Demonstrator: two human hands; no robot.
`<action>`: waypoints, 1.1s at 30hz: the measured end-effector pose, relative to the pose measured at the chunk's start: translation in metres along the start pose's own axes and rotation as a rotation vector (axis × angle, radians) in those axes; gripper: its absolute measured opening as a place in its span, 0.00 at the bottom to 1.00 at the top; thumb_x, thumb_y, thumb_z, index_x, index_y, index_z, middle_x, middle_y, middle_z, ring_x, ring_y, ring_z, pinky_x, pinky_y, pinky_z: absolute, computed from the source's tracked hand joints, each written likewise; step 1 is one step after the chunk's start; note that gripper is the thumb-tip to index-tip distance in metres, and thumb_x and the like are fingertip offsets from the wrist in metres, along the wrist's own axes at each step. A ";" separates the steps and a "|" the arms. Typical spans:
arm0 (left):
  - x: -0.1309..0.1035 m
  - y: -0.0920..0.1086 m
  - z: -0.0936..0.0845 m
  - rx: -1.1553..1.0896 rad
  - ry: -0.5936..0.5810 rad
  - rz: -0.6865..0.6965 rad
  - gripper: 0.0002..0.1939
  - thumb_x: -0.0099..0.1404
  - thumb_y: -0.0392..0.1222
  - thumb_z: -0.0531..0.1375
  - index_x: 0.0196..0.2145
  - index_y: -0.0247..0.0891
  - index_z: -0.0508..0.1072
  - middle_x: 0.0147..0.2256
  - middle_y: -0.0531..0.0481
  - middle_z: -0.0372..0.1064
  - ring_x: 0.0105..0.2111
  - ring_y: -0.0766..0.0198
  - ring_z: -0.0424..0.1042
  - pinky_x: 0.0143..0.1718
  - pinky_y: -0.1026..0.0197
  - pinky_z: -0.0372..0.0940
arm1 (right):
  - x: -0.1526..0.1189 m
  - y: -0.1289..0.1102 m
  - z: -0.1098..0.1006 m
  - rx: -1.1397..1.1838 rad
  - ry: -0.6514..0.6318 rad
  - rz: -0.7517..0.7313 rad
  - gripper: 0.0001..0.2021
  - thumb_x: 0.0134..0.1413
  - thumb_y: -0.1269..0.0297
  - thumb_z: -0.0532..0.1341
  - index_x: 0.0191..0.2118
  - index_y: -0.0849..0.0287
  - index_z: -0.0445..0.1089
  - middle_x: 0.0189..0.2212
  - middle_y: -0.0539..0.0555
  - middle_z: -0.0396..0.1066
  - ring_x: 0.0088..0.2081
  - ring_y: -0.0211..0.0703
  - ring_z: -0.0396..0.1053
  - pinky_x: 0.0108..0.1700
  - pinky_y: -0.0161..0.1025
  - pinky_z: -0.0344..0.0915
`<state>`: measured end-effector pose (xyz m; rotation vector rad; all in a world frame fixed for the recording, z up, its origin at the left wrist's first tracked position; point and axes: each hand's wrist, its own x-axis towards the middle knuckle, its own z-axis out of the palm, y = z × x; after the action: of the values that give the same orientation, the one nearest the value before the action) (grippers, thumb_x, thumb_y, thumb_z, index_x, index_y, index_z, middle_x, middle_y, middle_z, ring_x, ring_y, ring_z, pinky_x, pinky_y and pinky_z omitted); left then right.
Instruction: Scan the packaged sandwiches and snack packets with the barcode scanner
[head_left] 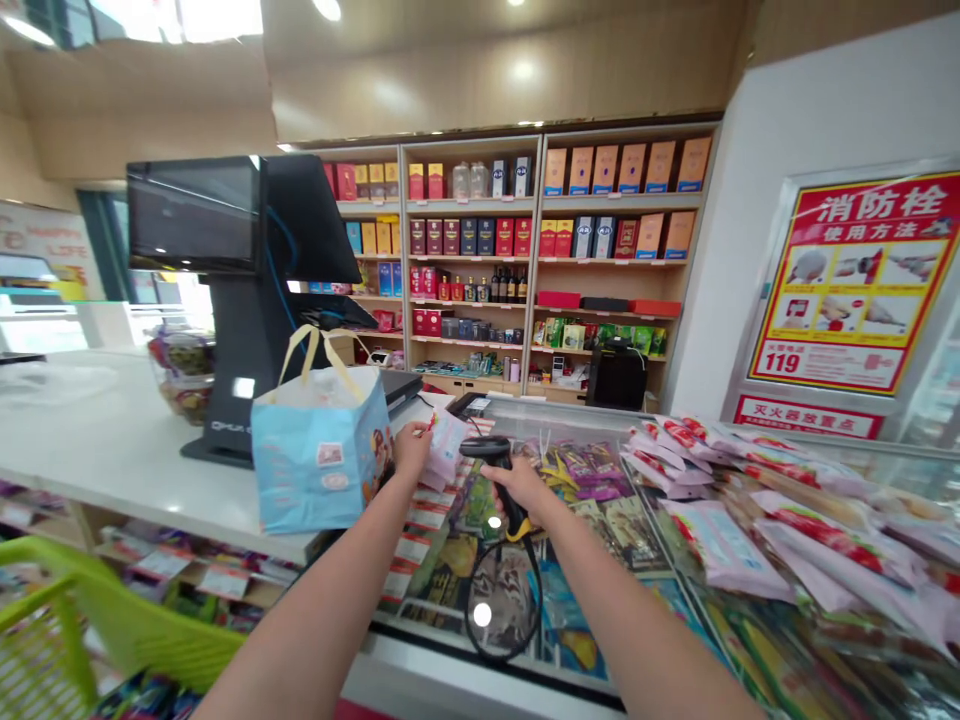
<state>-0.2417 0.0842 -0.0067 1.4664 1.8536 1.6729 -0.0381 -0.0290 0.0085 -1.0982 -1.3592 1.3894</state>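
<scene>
In my right hand (523, 484) is a black barcode scanner (487, 448), its head pointing left over the glass counter (570, 690). A looped black cable hangs from its handle. My left hand (412, 447) pinches the edge of a small pink-and-white snack packet (446, 447), just left of the scanner head. Close beside that hand, on its left, stands a light-blue shopping bag (307, 470) with cream handles. Under the packet, orange-and-white price labels (409, 550) line the glass. More pink packets (727, 545) are heaped on the counter's right side.
A black checkout terminal (232, 350) stands on the white counter (97, 440) at left, beside a clear container (184, 375) of wrapped goods. A green basket (112, 610) is at lower left. Shelves of boxes and bottles (472, 240) line the back wall.
</scene>
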 end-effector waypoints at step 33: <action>-0.250 0.150 0.191 0.024 -0.840 0.260 0.15 0.49 0.30 0.63 0.13 0.39 0.62 0.22 0.41 0.70 0.37 0.50 0.75 0.42 0.54 0.66 | -0.118 0.017 -0.196 0.030 0.458 -0.101 0.15 0.43 0.53 0.66 0.25 0.57 0.62 0.12 0.44 0.62 0.12 0.33 0.59 0.15 0.32 0.59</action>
<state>0.0887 -0.0190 -0.0438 2.0506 1.2492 0.8592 0.1795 -0.1008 -0.0092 -1.2187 -1.0406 1.0019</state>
